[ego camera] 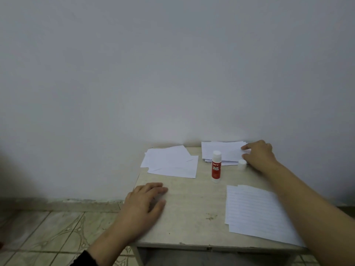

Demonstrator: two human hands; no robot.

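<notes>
- Paper stack (228, 149) lies far right on the worktop (192, 208) — light, floppy, slippery sheets; I'd lift one by its edge.
- Right hand (259, 155) touches it, fingers loose; left hand (143, 206) rests flat.

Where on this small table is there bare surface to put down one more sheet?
The widest bare patch of the beige table lies in the middle front, between the left hand and the lined white sheets, in front of the upright red-and-white glue stick. The back right is crowded: paper stack, white round cap, right hand.
</notes>
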